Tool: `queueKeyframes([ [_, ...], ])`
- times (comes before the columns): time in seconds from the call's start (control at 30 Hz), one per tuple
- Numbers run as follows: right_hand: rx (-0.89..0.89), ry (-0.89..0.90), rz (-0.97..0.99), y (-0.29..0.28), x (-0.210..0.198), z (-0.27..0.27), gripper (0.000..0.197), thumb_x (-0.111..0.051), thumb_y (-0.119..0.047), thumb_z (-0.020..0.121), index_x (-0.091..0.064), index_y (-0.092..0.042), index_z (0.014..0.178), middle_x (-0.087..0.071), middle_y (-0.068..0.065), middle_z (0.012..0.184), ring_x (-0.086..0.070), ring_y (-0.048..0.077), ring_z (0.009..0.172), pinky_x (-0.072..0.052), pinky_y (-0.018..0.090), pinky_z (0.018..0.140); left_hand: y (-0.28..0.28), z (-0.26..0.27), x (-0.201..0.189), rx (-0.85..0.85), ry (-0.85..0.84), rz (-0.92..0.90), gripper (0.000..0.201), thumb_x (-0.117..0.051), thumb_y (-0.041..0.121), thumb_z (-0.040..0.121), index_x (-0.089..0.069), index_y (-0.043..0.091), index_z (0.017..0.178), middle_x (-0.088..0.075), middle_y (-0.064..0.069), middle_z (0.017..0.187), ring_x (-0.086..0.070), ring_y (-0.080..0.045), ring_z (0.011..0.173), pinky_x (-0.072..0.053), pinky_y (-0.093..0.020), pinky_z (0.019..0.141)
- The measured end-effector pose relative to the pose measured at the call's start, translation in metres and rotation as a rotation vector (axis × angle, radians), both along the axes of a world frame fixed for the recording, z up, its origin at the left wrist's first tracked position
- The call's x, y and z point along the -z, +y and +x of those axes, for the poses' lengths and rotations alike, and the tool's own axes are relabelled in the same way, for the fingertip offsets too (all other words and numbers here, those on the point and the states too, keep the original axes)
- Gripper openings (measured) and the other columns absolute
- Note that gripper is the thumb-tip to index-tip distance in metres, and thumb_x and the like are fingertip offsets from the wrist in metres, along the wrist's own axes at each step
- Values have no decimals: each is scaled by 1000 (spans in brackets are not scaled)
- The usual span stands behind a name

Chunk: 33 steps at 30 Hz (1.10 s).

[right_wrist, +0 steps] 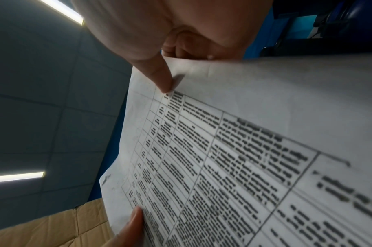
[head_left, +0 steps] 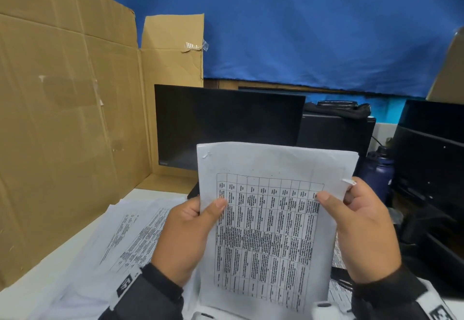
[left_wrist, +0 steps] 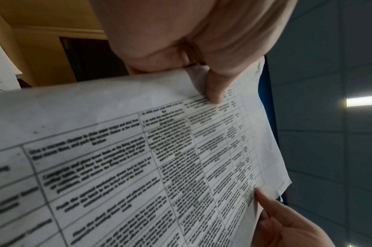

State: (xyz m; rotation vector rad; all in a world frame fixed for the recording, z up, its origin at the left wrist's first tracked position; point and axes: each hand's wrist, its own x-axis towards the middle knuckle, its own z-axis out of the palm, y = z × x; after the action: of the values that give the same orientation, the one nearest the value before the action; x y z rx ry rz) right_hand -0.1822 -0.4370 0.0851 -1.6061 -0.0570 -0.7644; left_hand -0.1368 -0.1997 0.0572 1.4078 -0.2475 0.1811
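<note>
A stack of white printed sheets (head_left: 270, 221) with a table of text is held upright in front of me. My left hand (head_left: 190, 229) pinches its left edge, thumb on the front, fingers behind. My right hand (head_left: 359, 221) pinches the right edge the same way, and a small torn paper corner (head_left: 349, 182) sticks up above its fingers. In the left wrist view the sheets (left_wrist: 138, 158) fill the frame under my left thumb (left_wrist: 214, 90). In the right wrist view my right thumb (right_wrist: 161, 78) presses the same sheets (right_wrist: 233, 158).
More printed sheets (head_left: 130, 229) lie on the white desk at the left. A large cardboard panel (head_left: 62, 118) stands along the left. A dark monitor (head_left: 226, 123) stands behind the paper. A purple bottle (head_left: 379, 171) and black equipment (head_left: 429, 153) stand at the right.
</note>
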Motion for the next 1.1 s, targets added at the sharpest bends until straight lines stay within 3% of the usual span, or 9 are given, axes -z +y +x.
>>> queueKeyframes([
  [0.27,-3,39,20,8,16,5,23,-54,-6,99,-62,-24,110,-76,-6,106,-72,12,98,-56,44,90,-7,-4,16,-40,-8,72,21,-59,26,103,-75,30,115,-79,12,113,-73,-11,112,-51,-50,108],
  [0.37,-17,40,60,6,18,3,27,-51,-2,99,-62,-24,110,-75,-2,110,-71,18,104,-54,50,95,-8,-7,21,-39,38,12,30,-52,21,106,-78,37,109,-79,11,115,-72,-12,114,-49,-48,109],
  [0.5,-24,34,88,4,17,2,31,-49,2,98,-63,-23,109,-75,1,108,-70,21,104,-53,52,97,-7,-8,23,-58,15,43,36,-49,21,107,-77,43,103,-80,10,113,-73,-14,112,-51,-50,108],
  [0.7,-40,49,67,7,17,2,33,-50,0,98,-63,-27,111,-74,1,111,-70,22,105,-52,54,97,-5,-8,30,-54,34,-33,29,-52,20,105,-79,30,101,-81,-2,111,-73,-27,111,-48,-59,109],
  [0.83,-35,47,74,7,17,1,33,-49,1,98,-62,-26,112,-74,1,111,-70,23,104,-52,55,97,-5,-10,38,-43,80,-4,36,-51,15,105,-79,37,104,-80,2,113,-72,-23,114,-47,-55,110],
  [1.0,-28,50,65,9,15,-1,31,-49,-1,98,-61,-25,112,-75,-1,108,-71,19,101,-54,52,94,-8,-10,40,-69,47,89,29,-54,24,106,-77,41,106,-80,14,111,-72,-10,110,-50,-51,108],
  [1.1,-18,52,72,10,15,-1,31,-49,0,98,-61,-25,112,-75,-1,108,-71,20,102,-53,54,96,-7,-10,38,-61,49,74,32,-55,21,105,-76,45,108,-79,12,113,-72,-11,112,-49,-50,109],
])
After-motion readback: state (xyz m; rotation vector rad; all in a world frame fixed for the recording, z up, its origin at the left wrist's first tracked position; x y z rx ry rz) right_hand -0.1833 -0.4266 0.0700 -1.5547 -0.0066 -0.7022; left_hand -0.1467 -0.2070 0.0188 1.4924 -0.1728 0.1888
